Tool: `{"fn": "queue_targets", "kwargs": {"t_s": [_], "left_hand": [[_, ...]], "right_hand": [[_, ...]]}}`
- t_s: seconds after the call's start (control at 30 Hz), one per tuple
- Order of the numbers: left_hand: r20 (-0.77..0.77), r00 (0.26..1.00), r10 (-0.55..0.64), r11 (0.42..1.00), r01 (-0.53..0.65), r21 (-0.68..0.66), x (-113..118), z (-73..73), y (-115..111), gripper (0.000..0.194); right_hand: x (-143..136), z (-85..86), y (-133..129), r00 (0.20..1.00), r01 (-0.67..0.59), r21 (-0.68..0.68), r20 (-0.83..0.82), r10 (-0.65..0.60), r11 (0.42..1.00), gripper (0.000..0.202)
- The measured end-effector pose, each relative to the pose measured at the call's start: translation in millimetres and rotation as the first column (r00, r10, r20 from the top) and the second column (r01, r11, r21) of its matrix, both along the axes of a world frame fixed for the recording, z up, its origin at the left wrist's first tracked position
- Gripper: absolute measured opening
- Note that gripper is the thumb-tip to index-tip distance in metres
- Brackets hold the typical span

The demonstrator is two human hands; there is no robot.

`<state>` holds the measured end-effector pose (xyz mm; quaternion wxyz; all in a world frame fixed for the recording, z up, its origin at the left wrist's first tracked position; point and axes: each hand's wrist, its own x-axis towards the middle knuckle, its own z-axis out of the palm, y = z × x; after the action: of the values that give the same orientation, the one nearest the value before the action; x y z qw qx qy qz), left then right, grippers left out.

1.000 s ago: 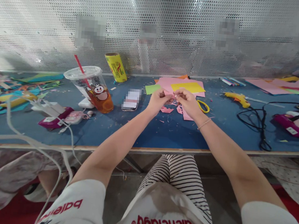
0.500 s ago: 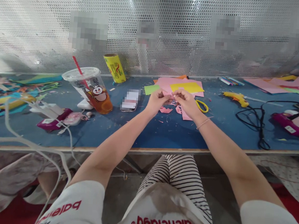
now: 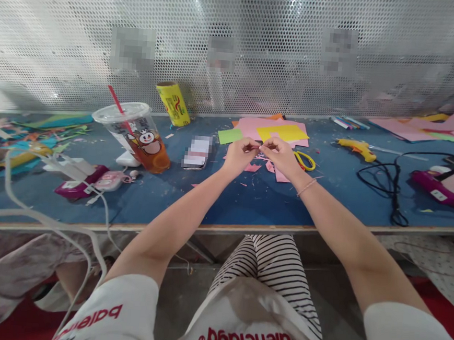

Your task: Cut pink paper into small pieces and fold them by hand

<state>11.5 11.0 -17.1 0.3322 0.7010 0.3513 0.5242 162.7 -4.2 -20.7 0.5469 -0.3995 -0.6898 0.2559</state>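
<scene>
A clear plastic cup [image 3: 135, 134] holds orange drink and a red straw; a yellow tube [image 3: 174, 103] leans behind; left hand [image 3: 239, 156] and right hand [image 3: 283, 156] pinch a small pink paper piece [image 3: 262, 151] between fingertips above flat pink and yellow sheets [image 3: 277, 130] on the blue table [image 3: 248, 198].

A small pink paper piece [image 3: 262, 152] is pinched at both ends, raised just above the blue table [image 3: 248, 203], in front of the pink and yellow sheets; its shape is too small to tell.
</scene>
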Motion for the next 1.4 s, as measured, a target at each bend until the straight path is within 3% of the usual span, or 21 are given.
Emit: {"fn": "queue_targets", "kwargs": {"t_s": [0.13,0.3,0.47,0.63,0.77,1.0,1.4], "left_hand": [[0.033,0.999,-0.025,1.0,0.025,0.002,0.7,1.6,-1.1,0.01],[0.186,0.977,-0.104,0.989,0.122,-0.087,1.8,-0.9,0.3,0.011],[0.43,0.888,-0.164,0.926,0.288,-0.243,2.4,-0.3,-1.6,0.016],[0.541,0.826,-0.156,0.875,0.37,-0.312,1.8,3.9,-4.4,0.023],[0.561,0.82,-0.118,0.871,0.357,-0.338,2.1,5.3,-4.9,0.031],[0.498,0.85,-0.173,0.903,0.339,-0.265,3.5,1.3,-0.9,0.023],[0.357,0.928,-0.108,0.983,0.154,-0.104,6.7,-5.6,1.8,0.025]], "right_hand": [[-0.3,0.2,-0.3,0.994,0.099,0.099,0.04,-0.104,0.99,0.019],[0.0,1.8,-2.5,0.993,0.09,0.152,0.067,-0.101,0.984,0.016],[0.8,1.1,-1.4,0.994,0.072,0.165,0.071,-0.085,0.984,0.018],[1.8,-0.1,0.7,0.995,0.066,0.19,0.058,-0.078,0.98,0.014],[2.1,0.8,0.4,0.995,0.066,0.207,0.058,-0.079,0.976,0.01],[0.2,2.1,-3.1,0.997,0.057,0.19,0.036,-0.064,0.98,0.01],[-2.2,3.8,-6.6,0.993,0.107,0.175,0.035,-0.114,0.979,0.007]]}}
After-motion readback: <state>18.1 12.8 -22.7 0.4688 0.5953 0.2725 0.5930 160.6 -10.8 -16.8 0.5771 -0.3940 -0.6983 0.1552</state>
